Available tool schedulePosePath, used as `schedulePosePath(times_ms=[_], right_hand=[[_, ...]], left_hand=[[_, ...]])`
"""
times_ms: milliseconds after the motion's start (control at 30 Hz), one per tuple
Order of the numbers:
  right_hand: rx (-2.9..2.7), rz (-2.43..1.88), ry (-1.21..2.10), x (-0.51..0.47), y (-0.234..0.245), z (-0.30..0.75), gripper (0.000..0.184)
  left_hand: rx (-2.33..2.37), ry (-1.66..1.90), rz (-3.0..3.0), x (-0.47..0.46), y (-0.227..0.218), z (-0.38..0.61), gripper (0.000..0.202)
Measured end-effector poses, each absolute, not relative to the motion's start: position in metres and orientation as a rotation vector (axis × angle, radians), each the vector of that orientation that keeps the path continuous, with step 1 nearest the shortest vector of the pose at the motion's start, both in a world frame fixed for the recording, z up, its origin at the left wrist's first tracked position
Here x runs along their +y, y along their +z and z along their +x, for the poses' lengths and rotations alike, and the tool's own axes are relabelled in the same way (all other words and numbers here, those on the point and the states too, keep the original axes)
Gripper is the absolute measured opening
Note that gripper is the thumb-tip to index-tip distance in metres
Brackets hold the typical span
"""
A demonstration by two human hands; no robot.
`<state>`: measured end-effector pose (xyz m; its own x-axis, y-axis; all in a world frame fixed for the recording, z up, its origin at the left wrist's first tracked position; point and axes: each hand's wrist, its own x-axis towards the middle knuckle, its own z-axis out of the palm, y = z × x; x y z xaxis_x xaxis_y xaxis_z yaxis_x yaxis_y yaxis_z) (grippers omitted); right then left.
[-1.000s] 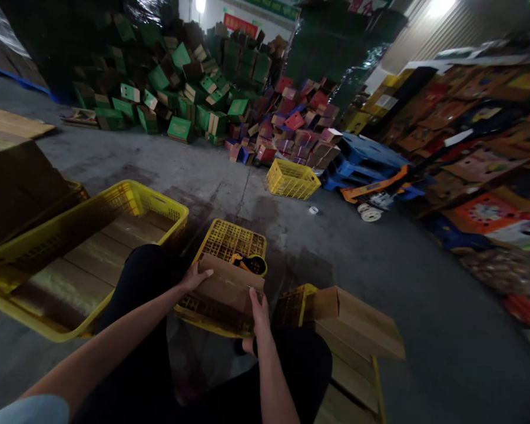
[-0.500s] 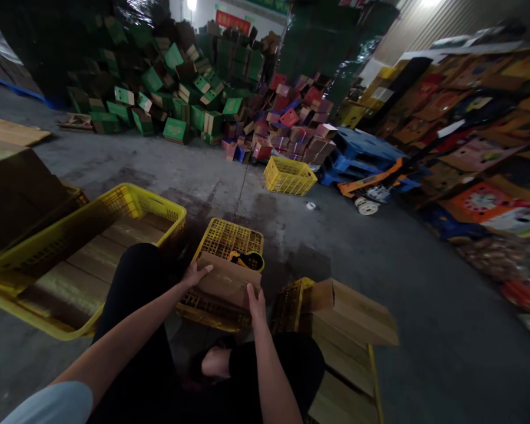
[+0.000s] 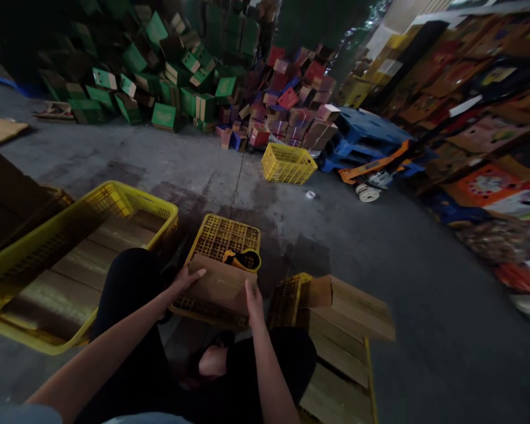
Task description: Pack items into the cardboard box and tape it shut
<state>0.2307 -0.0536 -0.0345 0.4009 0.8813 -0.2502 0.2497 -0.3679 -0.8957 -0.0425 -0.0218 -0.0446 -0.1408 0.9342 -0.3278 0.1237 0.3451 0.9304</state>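
A brown cardboard box [image 3: 221,285] is held between my two hands over an upturned yellow crate [image 3: 226,231]. My left hand [image 3: 187,280] grips its left end, thumb along the top. At the box's right end, my right hand [image 3: 254,301] is closed on it with the thumb up. Just behind the box, a yellow and black tape dispenser [image 3: 244,259] lies on the crate. To my left, a large yellow basket [image 3: 168,215] contains several flat cardboard boxes [image 3: 86,265]. On my right, another yellow crate [image 3: 287,294] is filled with cardboard boxes, one tilted cardboard box [image 3: 357,306] on top.
Further off on the floor are a yellow crate [image 3: 288,164] and a white roll [image 3: 310,195]. Piles of green boxes [image 3: 164,116] and red boxes [image 3: 288,99] lie at the back. Blue pallets [image 3: 366,135] and an orange pallet jack [image 3: 375,165] stand to the right.
The camera view has tilted slightly downward, so the background sits higher. Both hands keep their hold on the cardboard box, which stays over the upturned crate.
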Motion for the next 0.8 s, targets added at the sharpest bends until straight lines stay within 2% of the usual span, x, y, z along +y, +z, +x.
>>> schedulePosePath(times_ms=[133, 400, 567, 700, 800], right_hand=[[-0.996, -1.881, 1.02, -0.049, -0.038, 0.231, 0.084], [-1.046, -1.946, 1.018, -0.046, -0.043, 0.236, 0.083], [-1.103, -1.989, 1.025, -0.046, -0.041, 0.235, 0.091], [-1.32, -2.005, 0.682, -0.049, -0.027, 0.227, 0.103], [-1.689, -1.939, 0.398, -0.054, -0.013, 0.211, 0.093]], left_hand=[[1.481, 0.953, 0.991, -0.023, -0.042, -0.039, 0.072], [1.591, 0.907, 1.028, -0.021, -0.04, -0.042, 0.066], [1.633, 0.882, 1.032, -0.021, -0.041, -0.042, 0.064], [1.649, 0.902, 1.031, -0.02, -0.038, -0.042, 0.057], [1.658, 0.911, 1.031, -0.019, -0.038, -0.043, 0.051]])
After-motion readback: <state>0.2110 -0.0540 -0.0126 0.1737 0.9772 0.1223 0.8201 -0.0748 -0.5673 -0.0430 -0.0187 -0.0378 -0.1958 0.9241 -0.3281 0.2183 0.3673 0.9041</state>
